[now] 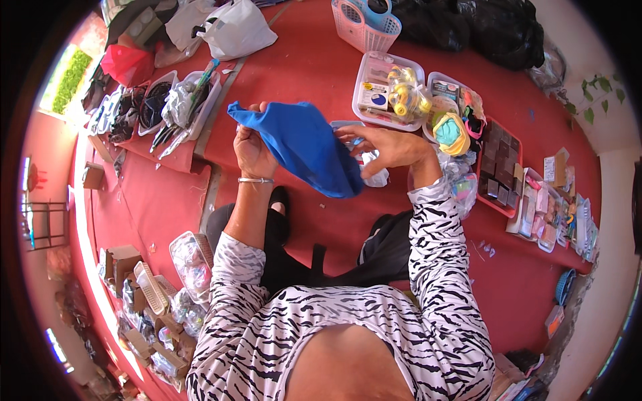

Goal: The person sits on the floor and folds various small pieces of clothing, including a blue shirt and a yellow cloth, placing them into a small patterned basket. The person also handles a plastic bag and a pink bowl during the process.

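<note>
A blue plastic bag (309, 150) hangs between my two hands above a red-covered table (307, 67). My left hand (253, 152) grips the bag's upper left edge; a thin bangle circles that wrist. My right hand (386, 145) holds the bag's right side, fingers spread along its opening. A small clear packet (374, 175) shows just below my right hand, partly hidden by the bag. Both forearms wear black-and-white striped sleeves.
Clear trays of small goods (388, 90) and dark boxes (500, 167) lie to the right. A pink and blue basket (364, 23) and black bags (481, 27) sit at the back. White bags (234, 30) and trays of tools (180, 103) are at the left. More boxes (154, 301) fill the lower left.
</note>
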Available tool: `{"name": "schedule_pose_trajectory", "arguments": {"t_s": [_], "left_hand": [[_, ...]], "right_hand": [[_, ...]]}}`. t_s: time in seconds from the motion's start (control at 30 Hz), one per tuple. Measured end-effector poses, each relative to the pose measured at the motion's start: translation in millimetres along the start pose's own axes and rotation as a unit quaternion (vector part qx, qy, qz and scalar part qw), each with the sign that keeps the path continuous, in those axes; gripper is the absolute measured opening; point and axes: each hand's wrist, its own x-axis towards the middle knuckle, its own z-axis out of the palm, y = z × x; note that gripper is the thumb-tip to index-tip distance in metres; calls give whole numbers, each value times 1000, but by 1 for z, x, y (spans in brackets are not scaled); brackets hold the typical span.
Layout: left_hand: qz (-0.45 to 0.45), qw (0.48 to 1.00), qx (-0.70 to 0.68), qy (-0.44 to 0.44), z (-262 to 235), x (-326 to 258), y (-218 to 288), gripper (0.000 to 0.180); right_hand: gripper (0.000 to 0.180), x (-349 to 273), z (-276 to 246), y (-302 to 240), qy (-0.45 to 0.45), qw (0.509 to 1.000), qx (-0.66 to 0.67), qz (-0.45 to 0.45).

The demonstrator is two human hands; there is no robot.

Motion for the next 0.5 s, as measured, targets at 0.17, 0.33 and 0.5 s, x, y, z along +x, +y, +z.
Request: {"name": "schedule_pose_trajectory", "arguments": {"t_s": [0.17,0.33,0.5], "left_hand": [[-40,998,-9,-45,14,0,-18,23],[-70,991,15,-115,18,-2,-10,19],[5,990,139,-13,34,-1,9,23]], "right_hand": [[79,36,40,-8,194,969,-152,24],[36,51,46,-27,175,967,183,15],[18,49,27,-33,284,924,256,-25]]}}
